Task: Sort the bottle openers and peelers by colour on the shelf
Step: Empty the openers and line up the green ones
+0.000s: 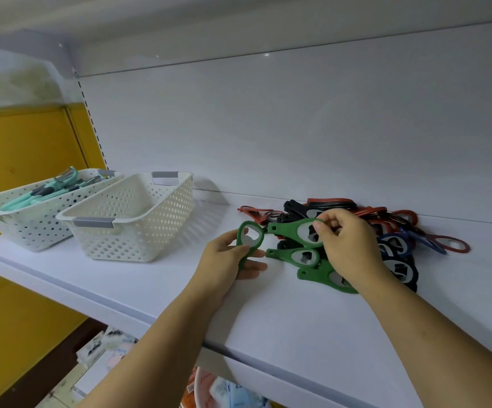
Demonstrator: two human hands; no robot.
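Shelf: one white shelf (156,290) carried everything.
Baskets: two, white and perforated, side by side at the left. I call them the left basket (32,228) and the right basket (138,231).
Peelers: teal and grey peelers (47,192) lay in the left basket, too crowded for me to count. Their handles ran to the near left and their heads to the far right.
Green openers: four in all, two in my hands and two lying on the shelf.
Opener one (249,240): my left hand (224,260) held it just left of the others. Its ring head stood up and away from me, and its handle ran down into my palm, so the long axis ran near to far.
Left fingers (256,254): curled round the handle, with the thumb pressed on the ring's lower edge.
Opener two (291,232): its handle tip pointed left and its head lay right, so the long axis ran left to right, a little tilted. It sat over the pile's near edge.
Right fingers (324,228): my right hand (347,242) pinched the rim of opener two's head between thumb and fingertips.
Opener three (294,256): flat on the shelf just below opener two and almost parallel to it, handle tip left.
Opener four (318,276): nearest me, handle tip left, its head partly hidden under my right wrist.
Pile (400,231): red, black and blue openers heaped at the right and overlapping. I could not count them.
Red opener (450,244): at the pile's right end, its ring pointing right.
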